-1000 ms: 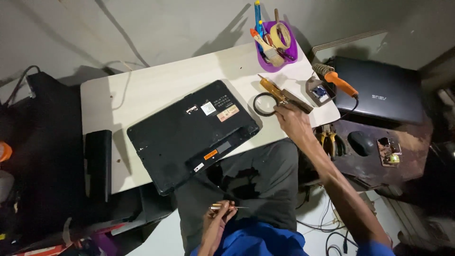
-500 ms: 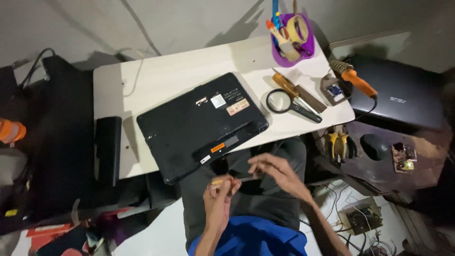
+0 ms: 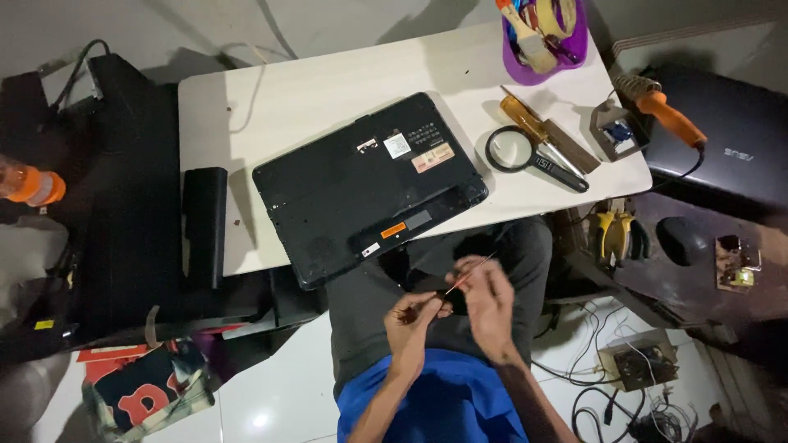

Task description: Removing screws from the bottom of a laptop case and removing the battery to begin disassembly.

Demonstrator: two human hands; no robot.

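Ahead of your hands stands a white table (image 3: 328,78), and on it, just beyond your fingertips, lies a black laptop (image 3: 365,184) turned bottom side up, its near edge hanging over the table's edge above your lap. Beyond and to the left of your left hand rests a long black battery pack (image 3: 203,226) at the table's edge. Beyond and to the right of your right hand lie a magnifying glass (image 3: 525,156), a yellow-handled screwdriver (image 3: 533,131) and, farther right, an orange-handled soldering iron (image 3: 669,115); a purple tub (image 3: 579,53) of tools sits at the far corner. Your left hand (image 3: 414,324) and right hand (image 3: 488,303) meet over your lap, close together. Both are closed in a pinch on a thin, small screwdriver (image 3: 468,275), whose slim shaft slants up and away past your right fingers.
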